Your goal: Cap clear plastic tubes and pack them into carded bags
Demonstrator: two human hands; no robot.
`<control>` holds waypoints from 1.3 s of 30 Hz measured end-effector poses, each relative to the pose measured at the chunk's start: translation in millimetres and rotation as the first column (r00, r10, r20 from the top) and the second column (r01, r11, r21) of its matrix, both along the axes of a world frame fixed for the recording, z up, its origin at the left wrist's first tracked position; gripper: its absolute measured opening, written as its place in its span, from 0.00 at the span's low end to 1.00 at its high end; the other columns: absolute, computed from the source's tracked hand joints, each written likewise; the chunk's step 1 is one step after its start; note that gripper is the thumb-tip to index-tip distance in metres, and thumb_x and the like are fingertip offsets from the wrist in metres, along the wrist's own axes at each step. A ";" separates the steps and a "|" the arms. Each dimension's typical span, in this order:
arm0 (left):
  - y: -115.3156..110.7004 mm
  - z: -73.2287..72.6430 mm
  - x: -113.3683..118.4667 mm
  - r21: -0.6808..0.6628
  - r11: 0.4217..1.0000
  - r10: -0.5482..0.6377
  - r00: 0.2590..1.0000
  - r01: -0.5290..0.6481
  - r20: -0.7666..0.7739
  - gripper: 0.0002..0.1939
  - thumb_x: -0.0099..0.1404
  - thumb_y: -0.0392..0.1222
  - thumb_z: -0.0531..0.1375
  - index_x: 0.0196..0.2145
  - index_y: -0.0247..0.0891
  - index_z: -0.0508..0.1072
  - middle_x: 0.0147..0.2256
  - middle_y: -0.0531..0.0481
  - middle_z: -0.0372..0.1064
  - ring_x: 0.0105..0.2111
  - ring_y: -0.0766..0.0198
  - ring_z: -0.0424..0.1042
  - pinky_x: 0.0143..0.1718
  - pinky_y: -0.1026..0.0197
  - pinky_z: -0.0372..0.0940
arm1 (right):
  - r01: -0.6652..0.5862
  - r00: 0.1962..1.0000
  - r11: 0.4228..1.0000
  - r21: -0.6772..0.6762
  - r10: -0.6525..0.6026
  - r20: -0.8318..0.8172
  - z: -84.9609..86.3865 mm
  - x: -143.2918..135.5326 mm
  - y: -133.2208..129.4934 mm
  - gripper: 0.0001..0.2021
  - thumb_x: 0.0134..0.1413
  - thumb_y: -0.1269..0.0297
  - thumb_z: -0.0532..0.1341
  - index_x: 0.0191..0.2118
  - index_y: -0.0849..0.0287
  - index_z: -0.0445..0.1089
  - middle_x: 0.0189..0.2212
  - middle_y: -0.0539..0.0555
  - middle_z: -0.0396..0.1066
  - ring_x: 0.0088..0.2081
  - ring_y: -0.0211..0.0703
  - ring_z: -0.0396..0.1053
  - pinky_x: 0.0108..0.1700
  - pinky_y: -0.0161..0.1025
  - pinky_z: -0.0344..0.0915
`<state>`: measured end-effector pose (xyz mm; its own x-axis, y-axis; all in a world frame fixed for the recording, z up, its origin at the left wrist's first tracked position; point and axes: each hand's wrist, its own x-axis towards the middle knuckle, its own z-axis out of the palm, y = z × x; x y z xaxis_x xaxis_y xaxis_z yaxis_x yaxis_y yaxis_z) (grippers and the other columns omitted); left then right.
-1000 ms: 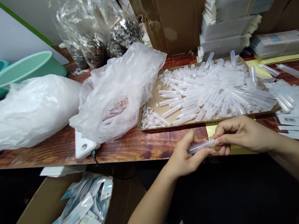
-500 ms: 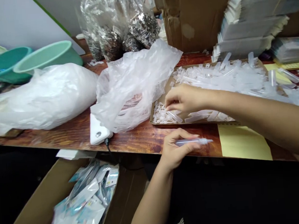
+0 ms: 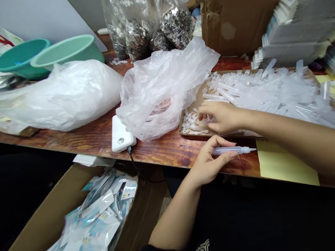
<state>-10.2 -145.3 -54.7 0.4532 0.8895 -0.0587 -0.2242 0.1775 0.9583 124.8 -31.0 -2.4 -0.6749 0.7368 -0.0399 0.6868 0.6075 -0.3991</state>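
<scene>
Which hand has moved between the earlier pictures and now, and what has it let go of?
The right hand has let go of the tube and moved left and forward, over the tray near the small white pieces; whether it holds anything is unclear. The left hand still holds the tube. The white bags stayed put.

Two basins (image 3: 66,54), perhaps four silvery bags (image 3: 177,26)

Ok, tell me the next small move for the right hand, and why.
Perhaps pinch one of the small white plastic pieces: the right hand has curled fingers beside them, while the left hand holds a slim translucent tube with a pointed tip.
</scene>
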 end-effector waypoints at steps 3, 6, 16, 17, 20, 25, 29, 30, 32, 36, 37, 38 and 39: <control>1.0 -6.5 1.8 -0.024 0.996 0.085 0.995 -0.084 0.048 0.20 0.59 0.55 0.73 0.37 0.40 0.72 0.34 0.52 0.71 0.30 0.69 0.67 0.34 0.64 0.63 | -0.016 0.983 0.998 0.060 0.026 -0.181 2.9 25.3 -2.1 0.11 0.54 0.75 0.61 0.42 0.59 0.77 0.42 0.58 0.72 0.44 0.47 0.69 0.48 0.42 0.65; 3.3 -13.6 4.9 -0.118 0.986 0.136 0.974 -0.115 0.182 0.24 0.58 0.56 0.73 0.35 0.41 0.65 0.25 0.59 0.61 0.20 0.74 0.54 0.22 0.67 0.51 | -0.032 0.949 0.996 0.080 0.055 -0.311 15.3 57.3 -16.3 0.09 0.60 0.66 0.62 0.43 0.54 0.79 0.38 0.55 0.72 0.42 0.46 0.71 0.47 0.43 0.67; 5.6 -10.8 11.7 -0.150 0.979 0.177 0.943 -0.139 0.283 0.25 0.59 0.53 0.74 0.34 0.41 0.61 0.21 0.64 0.55 0.17 0.77 0.50 0.20 0.71 0.44 | -0.127 0.874 0.958 0.256 0.230 -0.428 19.3 91.5 -77.2 0.10 0.68 0.70 0.60 0.50 0.58 0.75 0.40 0.57 0.78 0.42 0.40 0.77 0.45 0.37 0.72; 5.1 -11.5 12.3 -0.137 0.981 0.173 0.944 -0.139 0.279 0.25 0.60 0.53 0.73 0.34 0.41 0.61 0.21 0.64 0.55 0.17 0.77 0.50 0.20 0.71 0.45 | -0.121 0.875 0.953 0.277 0.234 -0.424 16.1 89.3 -78.7 0.10 0.68 0.71 0.59 0.50 0.59 0.75 0.41 0.57 0.78 0.42 0.40 0.77 0.45 0.37 0.72; 2.7 -14.4 13.8 -0.082 0.982 0.188 0.950 -0.172 0.249 0.24 0.61 0.54 0.72 0.34 0.41 0.61 0.21 0.64 0.56 0.17 0.76 0.51 0.20 0.70 0.46 | -0.085 0.880 0.956 0.282 0.205 -0.428 8.1 83.6 -81.7 0.10 0.68 0.71 0.58 0.49 0.59 0.75 0.41 0.58 0.78 0.43 0.40 0.77 0.46 0.36 0.72; 0.4 -18.1 13.8 -0.018 0.972 0.235 0.953 -0.236 0.193 0.24 0.61 0.54 0.72 0.34 0.40 0.61 0.27 0.60 0.61 0.20 0.76 0.55 0.22 0.68 0.50 | 0.096 0.918 0.995 0.006 -0.086 -0.387 5.3 78.8 -87.9 0.21 0.73 0.57 0.51 0.28 0.57 0.69 0.22 0.50 0.71 0.25 0.37 0.70 0.32 0.35 0.67; 1.4 -17.9 12.9 -0.035 0.984 0.178 0.968 -0.175 0.178 0.24 0.62 0.56 0.71 0.35 0.41 0.61 0.23 0.62 0.57 0.18 0.75 0.53 0.21 0.68 0.48 | 0.156 0.920 0.988 -0.005 -0.148 -0.363 14.0 80.1 -92.0 0.16 0.67 0.49 0.58 0.35 0.57 0.71 0.28 0.52 0.73 0.28 0.39 0.69 0.32 0.36 0.66; 1.7 -17.7 12.8 -0.039 0.985 0.170 0.969 -0.166 0.178 0.24 0.62 0.56 0.71 0.35 0.41 0.60 0.22 0.63 0.57 0.18 0.75 0.53 0.21 0.68 0.48 | 0.142 0.921 0.989 0.029 -0.121 -0.370 15.9 80.2 -92.3 0.14 0.66 0.51 0.60 0.39 0.57 0.72 0.32 0.54 0.74 0.30 0.40 0.70 0.33 0.37 0.66; 2.1 -17.2 12.6 -0.048 0.986 0.167 0.969 -0.161 0.183 0.24 0.62 0.55 0.71 0.35 0.41 0.61 0.22 0.63 0.57 0.18 0.75 0.54 0.21 0.68 0.49 | 0.126 0.928 0.992 0.019 -0.111 -0.356 17.5 79.4 -92.1 0.14 0.69 0.55 0.56 0.36 0.57 0.71 0.28 0.52 0.72 0.28 0.39 0.69 0.32 0.36 0.65; 3.0 -15.3 12.0 -0.100 0.984 0.167 0.958 -0.148 0.231 0.24 0.61 0.54 0.72 0.34 0.42 0.60 0.21 0.64 0.57 0.17 0.75 0.52 0.20 0.69 0.48 | 0.122 0.939 0.991 0.053 -0.098 -0.328 12.4 75.0 -90.6 0.14 0.69 0.54 0.56 0.36 0.57 0.70 0.26 0.52 0.71 0.27 0.40 0.68 0.31 0.37 0.64; 3.2 -14.6 11.7 -0.114 0.983 0.165 0.956 -0.140 0.242 0.25 0.61 0.54 0.72 0.34 0.42 0.60 0.21 0.64 0.57 0.17 0.75 0.52 0.20 0.70 0.47 | 0.100 0.940 0.990 0.100 -0.061 -0.336 10.4 74.0 -90.4 0.13 0.68 0.54 0.57 0.38 0.58 0.71 0.28 0.53 0.73 0.29 0.42 0.70 0.32 0.38 0.65; 3.4 -13.8 11.3 -0.128 0.983 0.162 0.955 -0.133 0.247 0.25 0.60 0.54 0.73 0.34 0.42 0.60 0.21 0.64 0.57 0.17 0.76 0.52 0.19 0.70 0.47 | 0.079 0.941 0.989 0.122 -0.033 -0.338 8.6 73.3 -90.5 0.13 0.68 0.55 0.56 0.38 0.58 0.71 0.29 0.54 0.73 0.30 0.42 0.70 0.33 0.38 0.66; 3.6 -13.1 10.8 -0.140 0.982 0.159 0.956 -0.127 0.248 0.25 0.60 0.54 0.73 0.34 0.42 0.60 0.20 0.64 0.58 0.17 0.76 0.52 0.19 0.70 0.47 | 0.067 0.941 0.991 0.114 -0.025 -0.338 7.1 72.7 -90.7 0.15 0.70 0.56 0.54 0.35 0.57 0.70 0.27 0.53 0.72 0.28 0.41 0.70 0.33 0.38 0.65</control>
